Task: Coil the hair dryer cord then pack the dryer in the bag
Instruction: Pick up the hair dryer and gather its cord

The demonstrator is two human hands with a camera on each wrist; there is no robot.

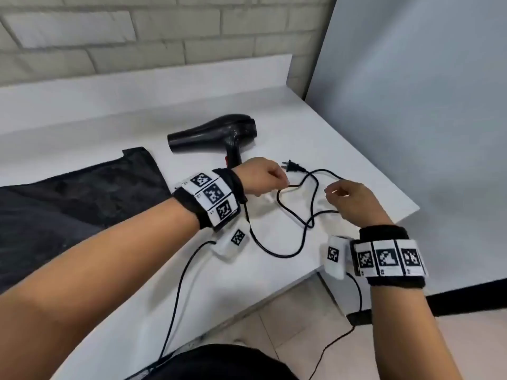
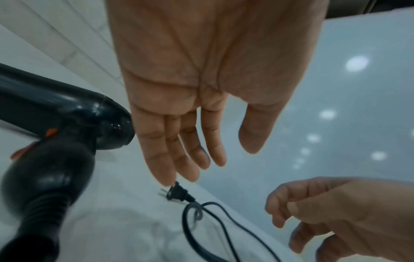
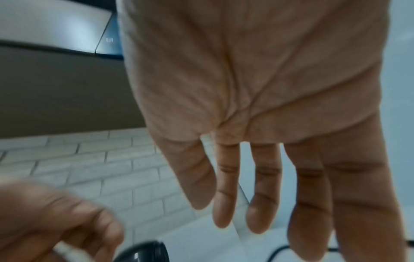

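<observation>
The black hair dryer (image 1: 214, 135) (image 2: 67, 109) (image 3: 145, 251) lies on its side on the white table (image 1: 356, 165), nozzle to the left. Its black cord (image 1: 304, 223) (image 2: 212, 230) sprawls in loose, crossing loops in front of it, and the plug (image 1: 293, 166) (image 2: 177, 192) lies flat on the table. My left hand (image 1: 282, 179) (image 2: 221, 159) hovers with straight fingers, fingertips just short of the plug, holding nothing. My right hand (image 1: 333, 193) (image 3: 257, 212) hangs over the right side of the loops, also empty. The black bag (image 1: 68, 204) lies flat at the left.
A brick wall (image 1: 109, 37) backs the table and a grey panel (image 1: 411, 105) closes off the right side. The table's front edge (image 1: 247, 305) runs diagonally near my body, with tiled floor below. Thin black cables (image 1: 178, 297) trail from my wrist cameras.
</observation>
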